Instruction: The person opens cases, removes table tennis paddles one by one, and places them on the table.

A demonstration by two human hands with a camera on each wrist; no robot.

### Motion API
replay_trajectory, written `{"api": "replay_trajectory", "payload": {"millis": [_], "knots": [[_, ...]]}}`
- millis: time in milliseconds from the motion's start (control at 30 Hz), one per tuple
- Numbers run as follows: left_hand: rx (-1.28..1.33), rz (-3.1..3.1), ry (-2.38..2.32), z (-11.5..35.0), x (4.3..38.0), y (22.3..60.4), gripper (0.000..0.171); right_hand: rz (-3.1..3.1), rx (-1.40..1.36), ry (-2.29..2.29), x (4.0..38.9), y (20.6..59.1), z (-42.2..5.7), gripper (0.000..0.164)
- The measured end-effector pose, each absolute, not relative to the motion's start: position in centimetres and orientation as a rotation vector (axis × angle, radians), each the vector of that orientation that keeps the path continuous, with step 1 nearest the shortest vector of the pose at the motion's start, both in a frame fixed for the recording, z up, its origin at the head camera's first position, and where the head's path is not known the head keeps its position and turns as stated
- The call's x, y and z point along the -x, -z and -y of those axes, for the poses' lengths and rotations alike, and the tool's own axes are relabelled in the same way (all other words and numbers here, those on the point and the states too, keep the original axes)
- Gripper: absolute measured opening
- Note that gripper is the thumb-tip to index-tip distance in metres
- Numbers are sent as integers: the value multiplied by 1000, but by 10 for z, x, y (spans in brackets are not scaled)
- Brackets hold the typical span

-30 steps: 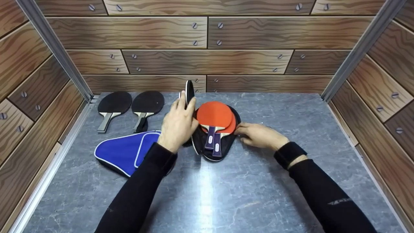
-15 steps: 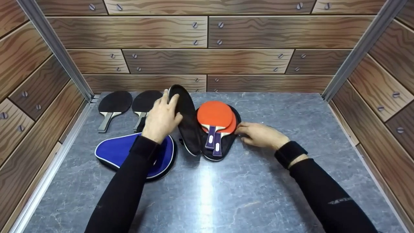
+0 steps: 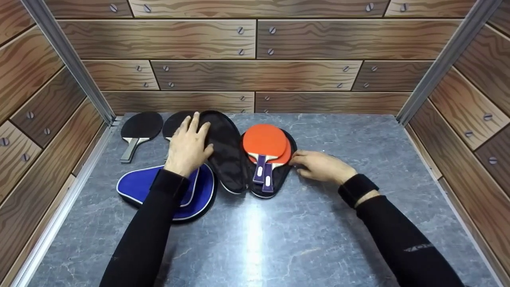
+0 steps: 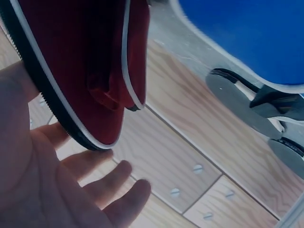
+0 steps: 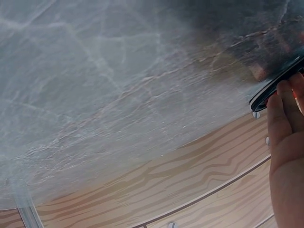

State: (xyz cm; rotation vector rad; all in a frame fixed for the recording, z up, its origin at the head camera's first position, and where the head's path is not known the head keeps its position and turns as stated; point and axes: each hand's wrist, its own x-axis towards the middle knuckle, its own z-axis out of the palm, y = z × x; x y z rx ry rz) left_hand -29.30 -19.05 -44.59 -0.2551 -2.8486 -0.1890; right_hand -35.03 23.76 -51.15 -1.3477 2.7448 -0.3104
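Observation:
A paddle case lies unfolded at the middle. Its black-lined lid leans to the left, and two orange-red table tennis paddles with purple handles lie in its right half. My left hand is at the lid's left edge, fingers spread and nearly straight. In the left wrist view the lid's dark red outside, edged with a zipper, hangs right by my fingers. My right hand pinches the case's right rim, its fingers over the edge in the right wrist view.
A blue paddle case with white piping lies at the left, partly under my left forearm. Behind it are two black paddles, one fully visible and another partly covered by my left hand. Wood-patterned walls surround the grey table.
My left hand has moved left, and the case lid has swung from upright over to the left, showing its black inside. The right hand has stayed at the rim.

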Motion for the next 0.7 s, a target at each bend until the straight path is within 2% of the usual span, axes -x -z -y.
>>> {"api": "replay_trajectory", "payload": {"millis": [267,700], "knots": [[399,2907,14,197,291,456,74,-2746,1353,304,352,512,-238,33],[530,3120,99,188,286,475,87,-2763,1314,295,349,510,-236,33]]}}
